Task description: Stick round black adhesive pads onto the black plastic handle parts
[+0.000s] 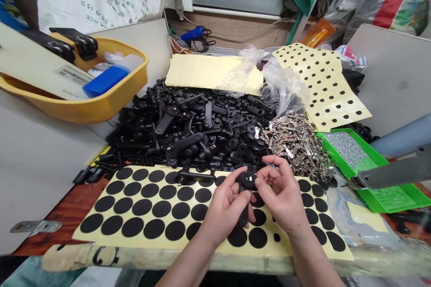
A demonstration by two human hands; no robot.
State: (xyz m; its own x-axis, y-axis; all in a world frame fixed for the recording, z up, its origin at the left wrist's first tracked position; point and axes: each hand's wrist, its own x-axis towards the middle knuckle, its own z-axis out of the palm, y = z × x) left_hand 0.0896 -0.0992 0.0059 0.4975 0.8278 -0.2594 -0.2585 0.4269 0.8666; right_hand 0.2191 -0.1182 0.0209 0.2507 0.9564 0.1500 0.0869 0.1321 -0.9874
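In the head view my left hand (225, 204) is closed around a black plastic handle (243, 217) with a round end. The round end faces up and carries a small bright metal piece at its centre. My right hand (284, 197) has its thumb at the rim of that round end, with the fingers curled; anything else between them is hidden. Below both hands lies a yellow sheet with rows of black round stickers (154, 228). Another black handle (196, 176) rests on the sheet's far edge, left of my hands.
Beyond the sheet are a heap of black plastic parts (188, 130) and a pile of small metal clips (296, 141). Green trays (350, 134) stand right, beside a grey metal arm (397, 170). A yellow basket (111, 105) juts in at left. Dotted yellow sheets (332, 94) lie behind.
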